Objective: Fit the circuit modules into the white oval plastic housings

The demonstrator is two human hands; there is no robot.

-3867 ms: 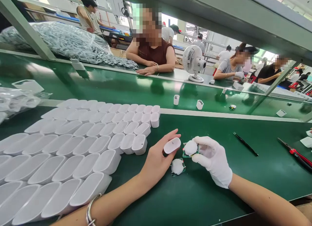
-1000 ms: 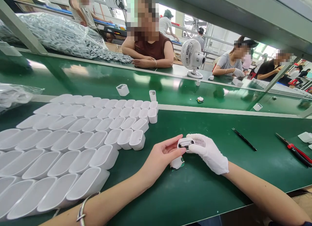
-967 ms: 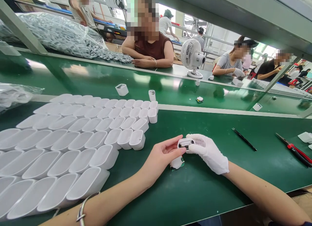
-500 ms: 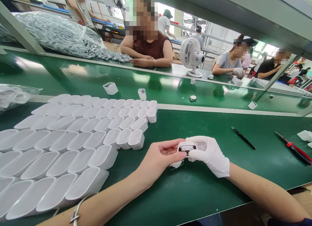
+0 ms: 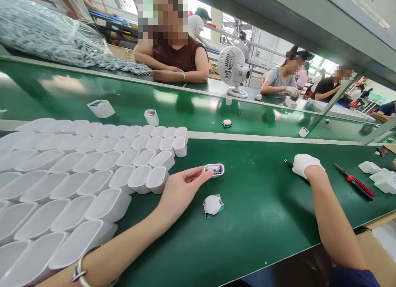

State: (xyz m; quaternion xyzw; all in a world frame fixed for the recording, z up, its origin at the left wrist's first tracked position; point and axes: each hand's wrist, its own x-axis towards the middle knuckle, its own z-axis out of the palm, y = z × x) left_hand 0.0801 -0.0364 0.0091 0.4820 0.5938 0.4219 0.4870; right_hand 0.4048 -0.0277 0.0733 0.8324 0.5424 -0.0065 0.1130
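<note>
My bare left hand pinches a small white plastic housing between thumb and fingers. The housing's open side faces me, and dark and metallic parts show inside it. Below that hand, a green circuit board with a white rounded piece on top lies on the green table. Away to the right, my gloved right hand is closed over black tweezers. The tweezers' tips poke out on its left; most of its fingers are hidden under the glove's back.
Rows of white housings fill the left side. Red-handled pliers and more white pieces lie at right. Beyond the pale strip are a filled housing and another board. A fan and co-workers are across the table.
My right hand has let go of the housing and moved right to the tweezers. My left hand keeps the housing, now tilted with its opening in sight. The circuit board below is uncovered.
</note>
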